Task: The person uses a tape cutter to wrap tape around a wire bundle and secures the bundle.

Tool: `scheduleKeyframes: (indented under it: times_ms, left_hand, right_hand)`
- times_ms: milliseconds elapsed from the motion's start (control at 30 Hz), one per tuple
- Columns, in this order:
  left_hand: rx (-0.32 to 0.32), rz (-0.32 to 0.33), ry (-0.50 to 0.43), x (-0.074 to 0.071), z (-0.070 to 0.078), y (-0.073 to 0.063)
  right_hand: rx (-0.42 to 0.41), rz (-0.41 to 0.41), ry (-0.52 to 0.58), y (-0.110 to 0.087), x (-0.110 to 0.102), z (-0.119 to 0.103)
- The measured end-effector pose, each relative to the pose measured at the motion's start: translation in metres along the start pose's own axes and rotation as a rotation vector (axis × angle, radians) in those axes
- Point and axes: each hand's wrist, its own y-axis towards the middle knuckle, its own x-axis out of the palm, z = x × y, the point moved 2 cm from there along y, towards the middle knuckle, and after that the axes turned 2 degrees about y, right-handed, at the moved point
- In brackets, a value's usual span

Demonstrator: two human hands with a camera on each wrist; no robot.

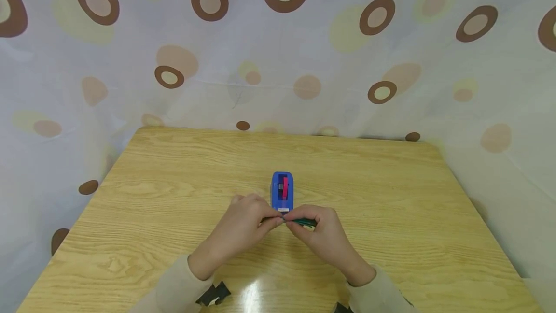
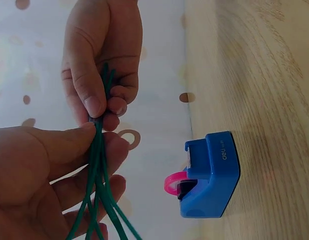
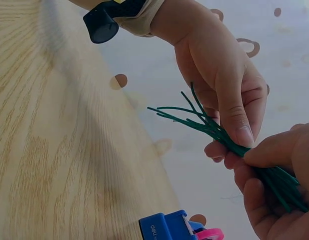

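Observation:
Both hands meet in front of a blue tape dispenser [image 1: 275,197] on the table. Between them runs a bundle of thin green strands [image 2: 97,165], pinched near its middle. My left hand [image 1: 241,228] grips it between thumb and fingers, and loose strand ends fan out on that side. Thumb to thumb with it, my right hand [image 1: 323,231] pinches the bundle, whose other end lies along its palm. In the left wrist view, a small dark patch shows on the strands where the two thumbs meet. A pink tape roll [image 2: 175,183] sits in the dispenser.
The wooden table [image 1: 173,182] reaches back to a pale curtain [image 1: 278,52] with brown and yellow oval patterns. Black pieces [image 1: 214,294] show by the left cuff, and a black device [image 3: 102,22] is on the left wrist.

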Motion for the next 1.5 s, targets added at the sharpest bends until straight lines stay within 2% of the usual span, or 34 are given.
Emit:
scheduleKeyframes:
  times_ms: [167, 233, 633, 933, 1500]
  left_hand:
    - [-0.056, -0.059, -0.153, 0.0007, -0.0027, 0.0007]
    - [-0.069, -0.065, -0.168, 0.0006, -0.0028, 0.0003]
    - [-0.05, -0.035, -0.187, -0.0027, -0.0012, 0.0008]
    - [-0.036, 0.0, -0.175, -0.0019, -0.0022, 0.0005]
    - [0.023, 0.087, -0.145, -0.0007, 0.0005, -0.0001]
  right_hand:
    - [0.022, -0.003, 0.039, 0.0004, -0.0008, 0.0013]
    - [0.032, -0.007, 0.045, 0.0007, -0.0013, 0.0012]
    - [0.06, -0.024, 0.077, 0.0019, -0.0034, -0.0001]
    - [0.139, -0.014, 0.17, 0.0019, -0.004, 0.0009]
    - [0.24, -0.02, 0.196, 0.0019, -0.0041, -0.0011]
